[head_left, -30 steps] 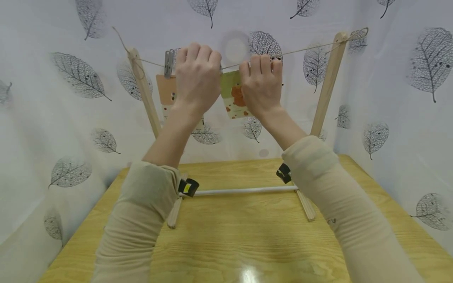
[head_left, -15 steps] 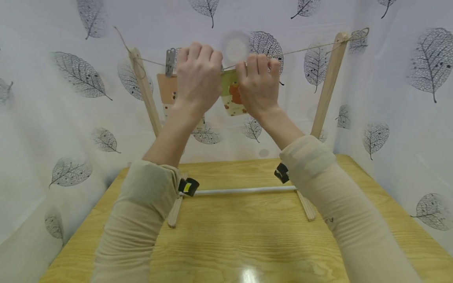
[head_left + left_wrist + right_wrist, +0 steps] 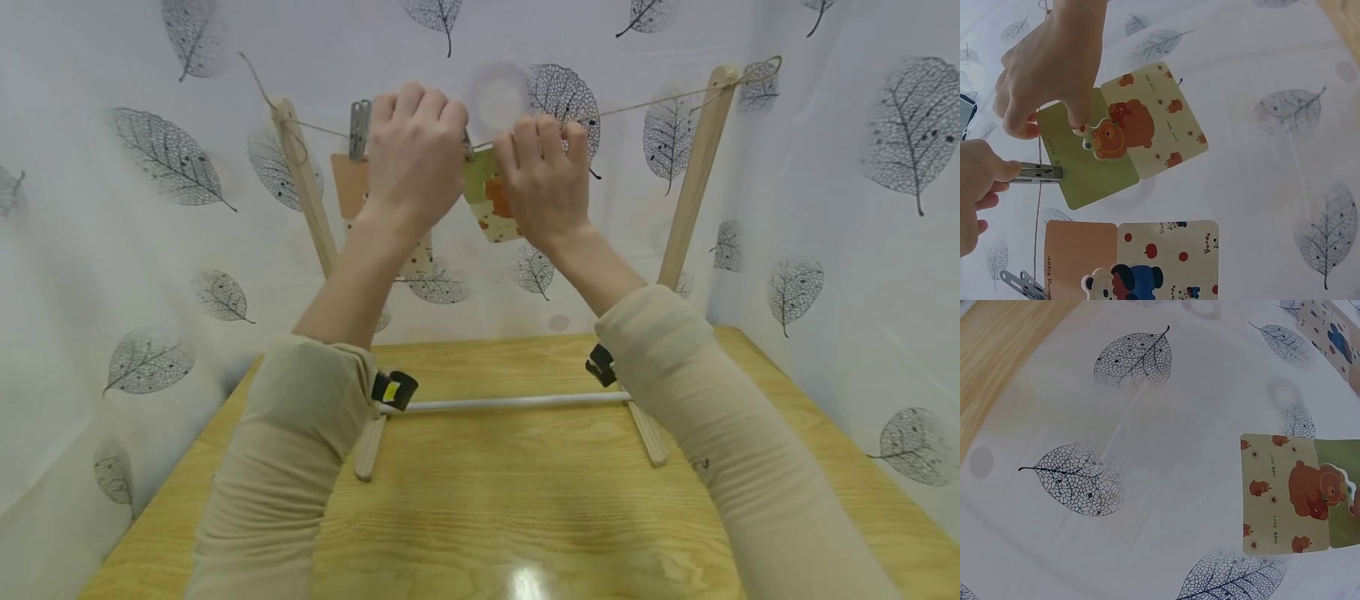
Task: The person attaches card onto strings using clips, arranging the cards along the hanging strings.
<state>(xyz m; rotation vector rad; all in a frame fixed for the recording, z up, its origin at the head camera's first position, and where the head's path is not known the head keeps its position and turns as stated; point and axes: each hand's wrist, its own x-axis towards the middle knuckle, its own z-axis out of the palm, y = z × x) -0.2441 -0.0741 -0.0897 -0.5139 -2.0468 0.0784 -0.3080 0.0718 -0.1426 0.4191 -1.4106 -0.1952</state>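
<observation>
In the left wrist view my left hand [image 3: 979, 187] pinches a metal clip [image 3: 1038, 172], whose tip sits at the top edge of a green and cream bear card [image 3: 1097, 175]. My right hand [image 3: 546, 179] pinches that same card by its upper part, thumb on the front. The card hangs tilted at a twine line [image 3: 637, 107], partly behind my right hand in the head view. Beside it, an orange and cream panda card [image 3: 349, 187] hangs under another metal clip [image 3: 360, 129], partly hidden by my left hand. The right wrist view shows the bear card's lower half.
Two wooden posts, a left one [image 3: 303, 187] and a right one [image 3: 697, 179], carry the twine. A white rod [image 3: 510, 403] joins their feet on the wooden table [image 3: 510, 500]. A leaf-patterned curtain [image 3: 465, 317] hangs behind.
My right hand has shifted slightly left with the bear card. My left hand has moved a little up and left, and its clip shows more beside the card.
</observation>
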